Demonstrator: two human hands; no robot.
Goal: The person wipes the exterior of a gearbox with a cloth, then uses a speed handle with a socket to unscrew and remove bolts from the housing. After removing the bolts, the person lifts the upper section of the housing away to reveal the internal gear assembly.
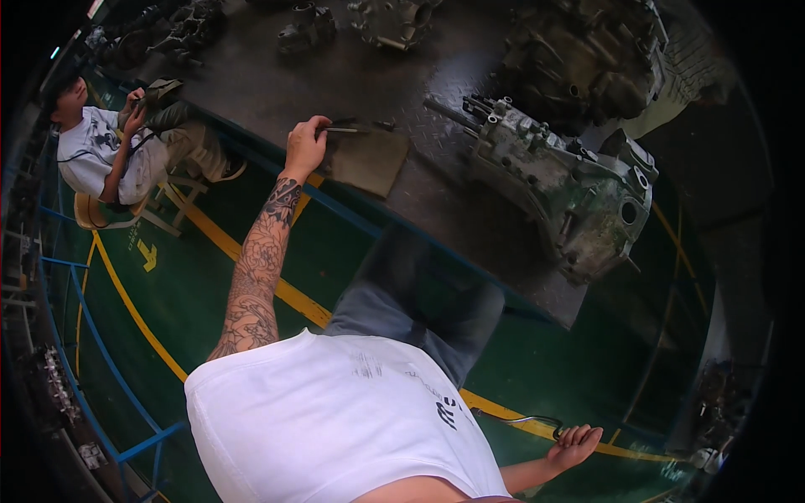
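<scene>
Slim straight rod (344, 130): crosswise at far edge of flat board (369, 168). Dark curved tool (537, 418): well apart, right of board.

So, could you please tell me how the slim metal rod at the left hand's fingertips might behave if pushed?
The slim metal rod at the left hand is probably stiff, since it looks straight and metallic. Being so thin, it is likely light. On the flat tan pad nearby it might roll, though I cannot tell whether it is round.

Dark metal bench (251, 71) | front edge: flat tan pad (366, 166) | right: grey casing (558, 180), larger dark housing (579, 63) behind | far side: two small castings (307, 30) (391, 22), clustered dark parts (159, 35)
</scene>
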